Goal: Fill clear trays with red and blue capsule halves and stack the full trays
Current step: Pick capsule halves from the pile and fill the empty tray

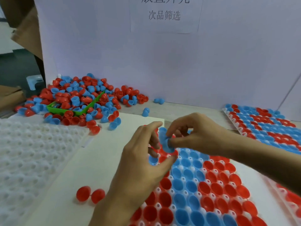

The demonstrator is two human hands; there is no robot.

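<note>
Head view: right hand [192, 134] pinches a blue capsule half [166, 142] just above the tray [244, 167]; left hand [146, 154], fingers loosely spread, hovers beside it.

Wooden tabletop [187, 110] carries: white board [68, 168] at centre; loose pile of red and blue plastic capsule halves [81, 98] around a green plastic bin [53, 108] at far left; filled clear tray [263, 123] at right edge; empty white dimpled trays [24, 152] at left edge.
</note>
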